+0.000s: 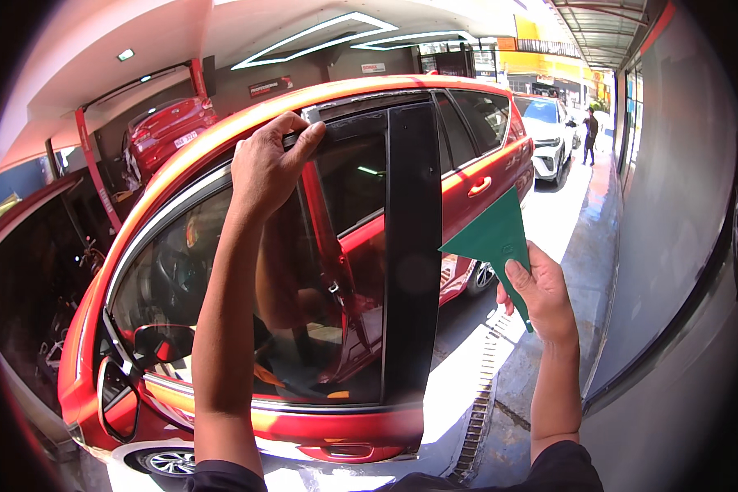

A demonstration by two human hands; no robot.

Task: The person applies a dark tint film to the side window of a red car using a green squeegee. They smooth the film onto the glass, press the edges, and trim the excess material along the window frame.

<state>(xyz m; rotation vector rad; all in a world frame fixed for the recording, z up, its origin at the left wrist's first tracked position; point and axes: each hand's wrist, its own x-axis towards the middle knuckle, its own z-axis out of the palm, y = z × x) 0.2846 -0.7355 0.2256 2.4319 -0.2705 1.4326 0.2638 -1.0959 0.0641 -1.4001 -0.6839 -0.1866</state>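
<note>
My right hand [541, 299] is closed round the handle of a green triangular squeegee [494, 234], its wide flat blade tilted up to the left. The squeegee is held in the air beside the dark pillar [410, 246] of an open red car door [328, 425]. At the top of the door's window [344, 184], my left hand [264, 164] has its thumb and fingers pinched together by the upper frame. What is between them is too small to make out. A pale, rough-looking strip [361, 104] runs along the frame right of that hand.
The red car [488, 156] stands behind the open door, its side mirror [119, 399] at lower left. A grey wall [676, 197] runs along the right. Farther off are a white car [543, 127], a standing person [590, 135] and a red car on a lift [168, 131]. A drain grate [477, 418] crosses the floor.
</note>
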